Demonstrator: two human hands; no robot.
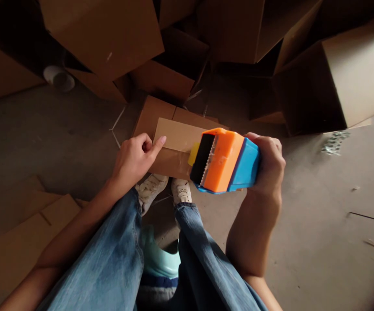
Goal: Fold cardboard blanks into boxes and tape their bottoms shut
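the right hand point(269, 166) is closed around the grip of an orange and blue tape dispenser point(222, 162), holding it over the edge of a cardboard box point(170, 131), its toothed cutter turned toward the left hand point(131, 160); that hand grips nothing, its other fingers loosely curled, its index finger point(160, 143) stretched out and touching the box's top flap; the box lies between the hands on the concrete floor point(306, 216), just ahead of the person's laced white sneakers point(151, 192); a strip of tape seems to cross the flap, though the shine makes it hard to tell; more cardboard boxes point(352, 77) lie tumbled beyond.
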